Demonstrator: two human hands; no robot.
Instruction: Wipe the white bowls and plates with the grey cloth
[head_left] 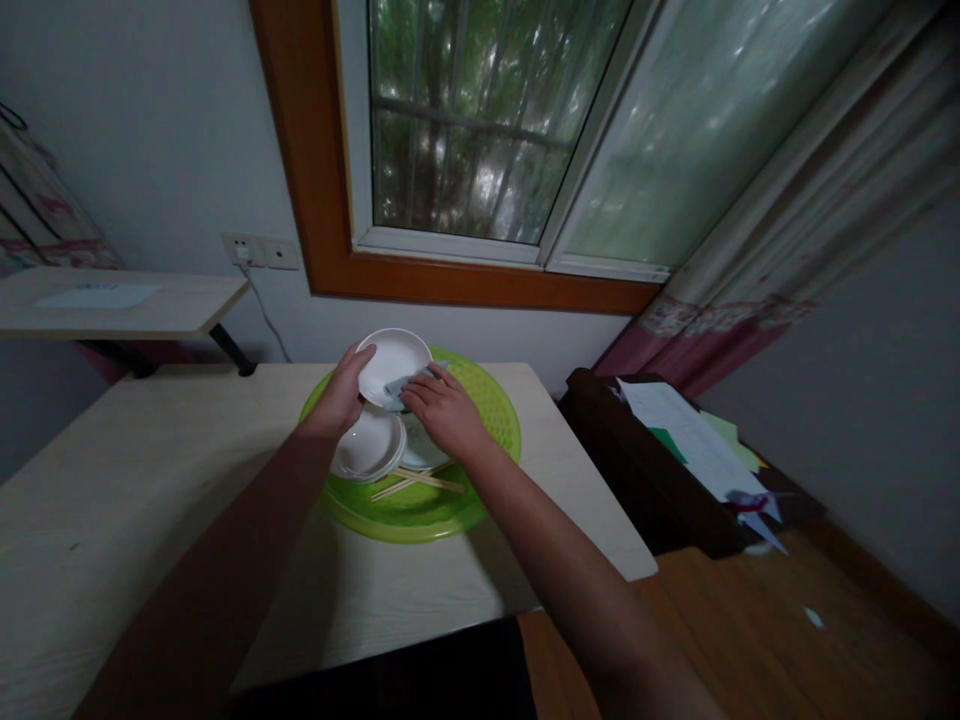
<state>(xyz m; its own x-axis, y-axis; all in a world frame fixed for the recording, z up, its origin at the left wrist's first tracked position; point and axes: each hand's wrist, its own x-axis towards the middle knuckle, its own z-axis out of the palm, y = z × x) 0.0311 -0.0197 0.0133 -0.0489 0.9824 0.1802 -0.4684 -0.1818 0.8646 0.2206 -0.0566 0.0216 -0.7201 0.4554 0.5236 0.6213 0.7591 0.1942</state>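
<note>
My left hand (343, 393) grips a small white dish (391, 352) by its left rim, thumb on top, and tilts it above the green tray (409, 528). Against the dish's inner face, my right hand (444, 408) presses a pale grey-blue cloth (396, 386), its fingers closed over it. Below the left hand sits a stack of white bowls (367, 447). Partly hidden behind that stack and the right hand lies another pale dish (421, 448). Several wooden chopsticks (420, 480) lie crossed at the front of the tray.
The tray stands on a light wooden table (187, 440) against the wall, under a window (480, 120). A raised shelf (127, 300) is at the left, near a wall socket (259, 250) with a cord. Papers (675, 440) lie on dark furniture at the right, beside a curtain (720, 280).
</note>
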